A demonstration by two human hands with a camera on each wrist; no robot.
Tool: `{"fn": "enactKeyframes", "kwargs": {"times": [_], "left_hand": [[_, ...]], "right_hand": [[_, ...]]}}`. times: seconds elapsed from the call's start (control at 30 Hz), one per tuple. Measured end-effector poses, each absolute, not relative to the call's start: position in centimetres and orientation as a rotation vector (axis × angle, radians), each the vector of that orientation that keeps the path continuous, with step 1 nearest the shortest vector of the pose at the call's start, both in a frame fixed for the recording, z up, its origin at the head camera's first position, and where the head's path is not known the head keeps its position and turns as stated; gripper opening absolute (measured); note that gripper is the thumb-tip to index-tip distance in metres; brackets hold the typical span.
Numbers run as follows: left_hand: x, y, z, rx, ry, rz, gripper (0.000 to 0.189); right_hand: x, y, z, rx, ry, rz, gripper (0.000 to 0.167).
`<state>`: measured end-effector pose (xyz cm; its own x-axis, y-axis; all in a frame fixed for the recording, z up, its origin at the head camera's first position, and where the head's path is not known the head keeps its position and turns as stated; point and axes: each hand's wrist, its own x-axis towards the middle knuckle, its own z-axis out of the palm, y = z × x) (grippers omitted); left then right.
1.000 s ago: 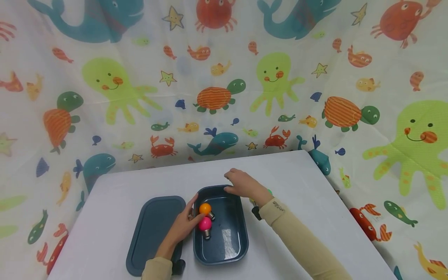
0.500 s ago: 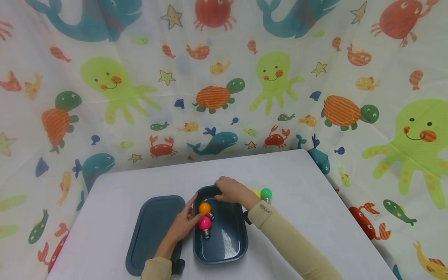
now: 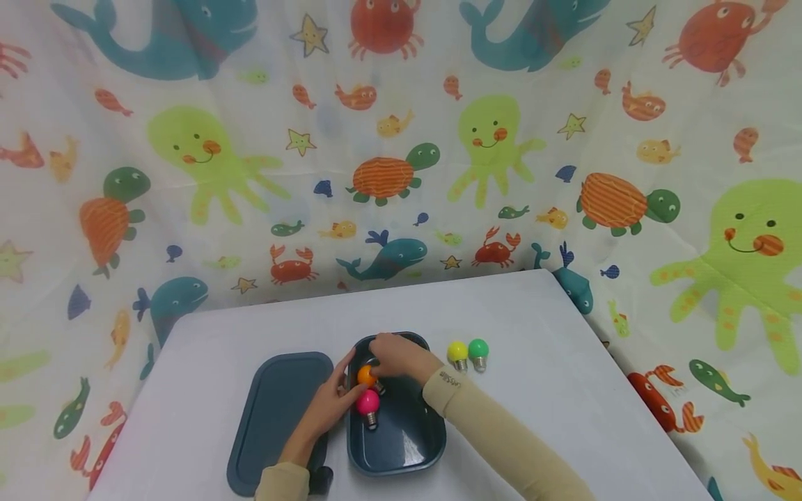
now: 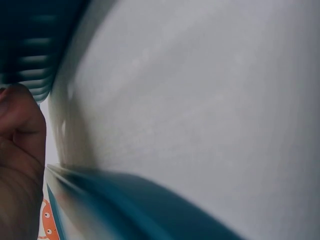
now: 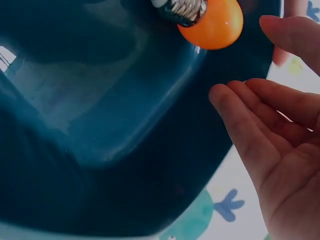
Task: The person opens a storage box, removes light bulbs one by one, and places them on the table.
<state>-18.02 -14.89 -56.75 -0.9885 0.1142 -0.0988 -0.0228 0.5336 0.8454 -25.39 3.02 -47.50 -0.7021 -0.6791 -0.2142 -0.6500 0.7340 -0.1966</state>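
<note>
Right hand [image 3: 391,356] shifted left off tub's far rim, now over orange bulb [image 3: 366,375]; yellow bulb [image 3: 457,351] & green bulb [image 3: 478,348] uncovered.
R fingers relaxed, just short of orange bulb, grasping nothing. Left hand [image 3: 328,403] rests on dark teal tub [image 3: 407,445] rim at lower centre, fingers straight beside pink bulb [image 3: 367,402]. Cuff lettering unreadable. White table [image 3: 532,313], sea-creature curtain [image 3: 401,139] behind.
</note>
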Motion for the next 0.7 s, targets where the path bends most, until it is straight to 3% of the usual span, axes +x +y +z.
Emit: {"fn": "enactKeyframes", "kwargs": {"times": [0.27,0.7], "left_hand": [[-17.9,-14.8,-56.5,0.089,2.656,1.449,0.076],[-18.0,-14.8,-56.6,0.072,2.660,1.429,0.078]], "right_hand": [[-25.0,2.4,-48.3,-0.982,2.633,-0.175,0.021],[-24.5,1.7,-49.0,-0.942,2.622,-0.156,0.020]]}}
